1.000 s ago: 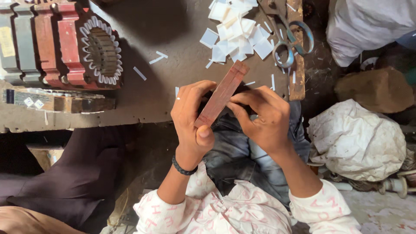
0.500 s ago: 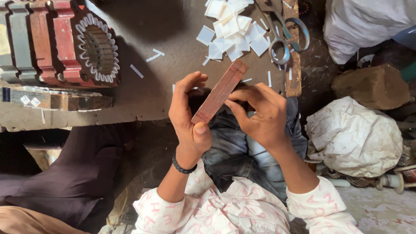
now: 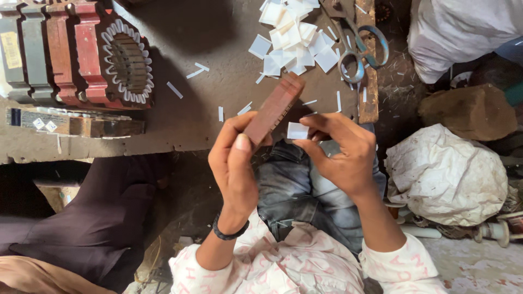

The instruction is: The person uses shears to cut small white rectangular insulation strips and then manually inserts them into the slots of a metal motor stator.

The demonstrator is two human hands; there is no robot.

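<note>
Just below the paper pile (image 3: 294,35), the left hand (image 3: 235,163) grips a reddish-brown block (image 3: 273,109) while the right hand (image 3: 343,149) pinches a white slip (image 3: 297,130) beside it.

The left hand (image 3: 235,163) is raised at about seven o'clock, fingers curled and thumb pressed flat in a grip, a dark band on its wrist. The right hand (image 3: 342,155), toward four o'clock, pinches with thumb and forefinger, forearm angled down-right.

Yellow rectangular label (image 3: 11,49) on grey motor housing (image 3: 22,60).

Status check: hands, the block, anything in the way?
Left hand grips brown block, tilted. Right hand pinches white paper square beside it. Nothing between them.
</note>
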